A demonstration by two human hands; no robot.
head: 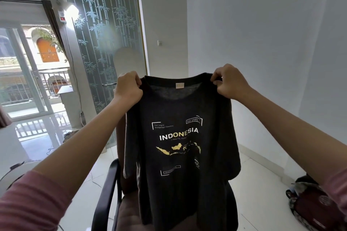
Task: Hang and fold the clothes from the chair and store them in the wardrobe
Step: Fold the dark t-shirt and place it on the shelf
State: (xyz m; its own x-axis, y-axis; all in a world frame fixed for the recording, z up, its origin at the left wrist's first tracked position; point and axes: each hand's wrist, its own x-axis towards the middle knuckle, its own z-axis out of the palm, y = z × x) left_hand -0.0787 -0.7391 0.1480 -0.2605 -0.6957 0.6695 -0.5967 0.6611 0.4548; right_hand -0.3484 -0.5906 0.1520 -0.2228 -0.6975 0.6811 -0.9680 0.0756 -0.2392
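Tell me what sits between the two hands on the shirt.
Head view: between left hand and right hand spans the black T-shirt neckline, with its small tag.

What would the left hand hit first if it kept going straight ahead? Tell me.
Probably the frosted glass door. The left hand, gripping the T-shirt at its shoulder, points forward and up toward it; nothing shows between them, though depth is hard to judge.

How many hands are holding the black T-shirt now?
2. The left hand grips the T-shirt at its left shoulder; the right hand grips its right shoulder.
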